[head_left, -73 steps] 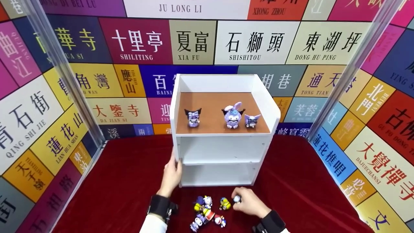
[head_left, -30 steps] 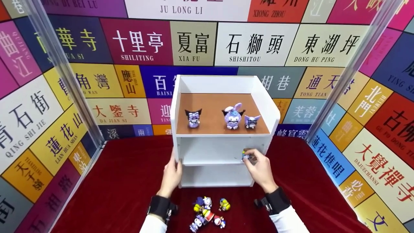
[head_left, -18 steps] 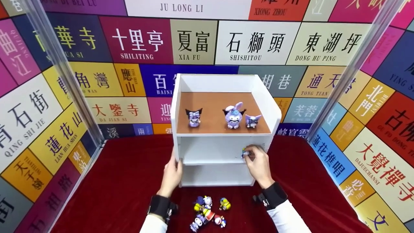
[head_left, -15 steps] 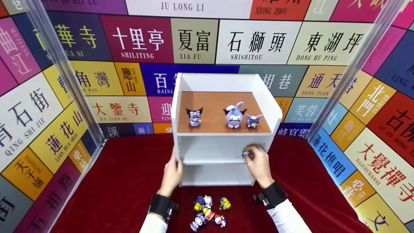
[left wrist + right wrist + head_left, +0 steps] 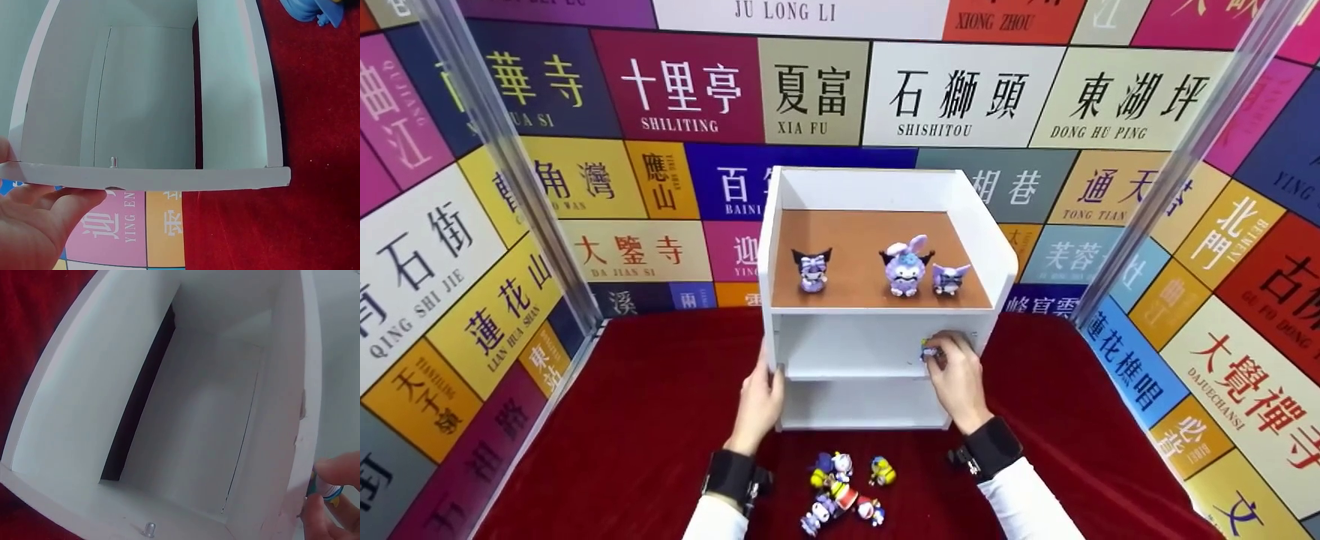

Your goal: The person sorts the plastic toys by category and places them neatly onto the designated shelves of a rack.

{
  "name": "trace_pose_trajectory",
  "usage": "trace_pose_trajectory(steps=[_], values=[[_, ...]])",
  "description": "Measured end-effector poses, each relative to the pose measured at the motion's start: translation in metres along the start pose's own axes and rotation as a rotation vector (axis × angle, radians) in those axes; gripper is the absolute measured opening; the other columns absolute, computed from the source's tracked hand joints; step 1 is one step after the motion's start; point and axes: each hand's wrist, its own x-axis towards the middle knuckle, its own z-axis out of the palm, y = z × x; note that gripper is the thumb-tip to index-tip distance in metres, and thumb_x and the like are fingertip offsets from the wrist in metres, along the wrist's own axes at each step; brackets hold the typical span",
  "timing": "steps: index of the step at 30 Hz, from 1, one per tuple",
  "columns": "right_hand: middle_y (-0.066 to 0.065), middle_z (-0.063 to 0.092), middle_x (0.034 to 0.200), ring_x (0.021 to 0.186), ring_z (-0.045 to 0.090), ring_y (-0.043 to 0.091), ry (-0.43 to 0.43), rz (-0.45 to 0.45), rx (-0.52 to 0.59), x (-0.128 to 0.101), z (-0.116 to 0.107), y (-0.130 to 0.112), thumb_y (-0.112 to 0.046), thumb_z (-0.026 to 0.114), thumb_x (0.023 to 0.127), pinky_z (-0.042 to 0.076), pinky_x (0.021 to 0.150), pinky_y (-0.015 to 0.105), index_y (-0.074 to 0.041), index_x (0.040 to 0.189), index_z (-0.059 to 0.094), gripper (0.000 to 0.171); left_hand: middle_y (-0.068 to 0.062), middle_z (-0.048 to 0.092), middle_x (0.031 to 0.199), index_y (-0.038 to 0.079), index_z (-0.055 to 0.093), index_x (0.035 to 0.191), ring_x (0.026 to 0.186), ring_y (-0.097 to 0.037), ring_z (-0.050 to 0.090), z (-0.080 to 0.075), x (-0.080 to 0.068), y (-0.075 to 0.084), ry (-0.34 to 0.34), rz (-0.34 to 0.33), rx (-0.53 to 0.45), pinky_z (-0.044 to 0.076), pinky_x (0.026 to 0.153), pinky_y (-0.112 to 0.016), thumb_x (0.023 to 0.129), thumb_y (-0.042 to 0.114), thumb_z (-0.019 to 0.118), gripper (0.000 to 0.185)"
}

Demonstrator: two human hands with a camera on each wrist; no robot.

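Observation:
My left hand (image 5: 760, 401) grips the left side panel of a white shelf unit (image 5: 877, 311); in the left wrist view thumb and fingers lie on opposite sides of the panel (image 5: 169, 179). At the right end of the middle compartment, my right hand (image 5: 958, 371) pinches a small figurine (image 5: 928, 349) between thumb and fingers. White, blue and yellow parts of this figurine (image 5: 329, 489) show in the right wrist view; the hand covers most of it. It sits at the middle board's front edge; whether it touches the board I cannot tell.
On the brown top stand a black-eared figurine (image 5: 812, 271), a bunny-hooded figurine (image 5: 905, 270) and a small purple figurine (image 5: 949, 280). Several colourful figurines (image 5: 840, 491) lie on the red cloth (image 5: 660, 420) before the unit, a yellow figurine (image 5: 883, 471) among them.
My right hand has taken the small figurine from the cloth and raised it to the middle compartment's right end, where it now barely moves. My left hand has stayed on the side panel.

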Motion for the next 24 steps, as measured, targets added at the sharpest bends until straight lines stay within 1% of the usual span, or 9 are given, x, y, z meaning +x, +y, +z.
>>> trace_pose_trajectory(steps=[4, 6, 8, 11, 16, 21, 24], values=[[0.008, 0.065, 0.096, 0.089, 0.062, 0.022, 0.006, -0.033, -0.036, -0.0002, 0.0014, 0.0014, 0.006, 0.071, 0.072, 0.053, 0.07, 0.034, -0.007, 0.076, 0.066, 0.015, -0.025, 0.059, 0.126, 0.014, 0.032, 0.149, 0.085, -0.03, 0.065, 0.0002, 0.0003, -0.0001, 0.011, 0.002, 0.034, 0.055, 0.07, -0.042, 0.094, 0.01, 0.054, 0.059], [0.008, 0.066, 0.098, 0.09, 0.063, 0.023, 0.006, -0.04, -0.048, -0.0007, 0.0016, 0.0016, 0.006, 0.071, 0.072, 0.054, 0.071, 0.034, -0.008, 0.075, 0.064, 0.015, -0.025, 0.06, 0.125, 0.013, 0.033, 0.149, 0.088, -0.03, 0.065, 0.0004, -0.0001, 0.0, 0.019, 0.002, 0.045, 0.054, 0.072, -0.043, 0.093, 0.01, 0.055, 0.059], [0.009, 0.067, 0.099, 0.09, 0.064, 0.023, 0.009, -0.042, -0.054, -0.0016, 0.0021, 0.002, 0.005, 0.071, 0.072, 0.054, 0.073, 0.035, -0.008, 0.075, 0.064, 0.016, -0.025, 0.061, 0.123, 0.013, 0.033, 0.148, 0.085, -0.03, 0.065, 0.0004, -0.0003, -0.0002, 0.019, 0.006, 0.046, 0.054, 0.071, -0.043, 0.094, 0.01, 0.054, 0.059], [0.008, 0.068, 0.101, 0.093, 0.064, 0.024, 0.012, -0.045, -0.06, -0.003, 0.0017, 0.0014, 0.005, 0.073, 0.07, 0.055, 0.074, 0.037, -0.008, 0.075, 0.063, 0.017, -0.025, 0.061, 0.123, 0.013, 0.033, 0.149, 0.084, -0.03, 0.065, 0.0003, -0.0007, -0.0002, 0.021, 0.008, 0.047, 0.054, 0.071, -0.044, 0.093, 0.01, 0.054, 0.059], [0.008, 0.068, 0.106, 0.097, 0.065, 0.027, 0.011, -0.048, -0.073, -0.0041, -0.0005, -0.0018, 0.003, 0.074, 0.068, 0.054, 0.074, 0.041, -0.008, 0.074, 0.06, 0.019, -0.026, 0.06, 0.124, 0.013, 0.033, 0.149, 0.085, -0.031, 0.065, 0.0004, -0.0003, -0.0002, 0.016, 0.003, 0.045, 0.055, 0.071, -0.044, 0.094, 0.011, 0.054, 0.059], [0.009, 0.068, 0.107, 0.097, 0.065, 0.027, 0.008, -0.048, -0.084, -0.0045, -0.0029, -0.0048, 0.003, 0.074, 0.068, 0.054, 0.073, 0.041, -0.008, 0.075, 0.059, 0.02, -0.026, 0.059, 0.126, 0.014, 0.032, 0.149, 0.087, -0.032, 0.066, -0.0001, -0.0002, 0.0004, 0.013, -0.002, 0.037, 0.055, 0.071, -0.044, 0.094, 0.011, 0.054, 0.059], [0.01, 0.068, 0.108, 0.097, 0.065, 0.028, 0.015, -0.06, -0.092, -0.005, -0.0055, -0.0066, 0.002, 0.075, 0.068, 0.055, 0.072, 0.042, -0.007, 0.076, 0.058, 0.02, -0.026, 0.06, 0.124, 0.013, 0.033, 0.148, 0.086, -0.032, 0.066, -0.0003, -0.0003, 0.0012, 0.019, 0.01, 0.037, 0.055, 0.07, -0.043, 0.094, 0.01, 0.054, 0.059]])
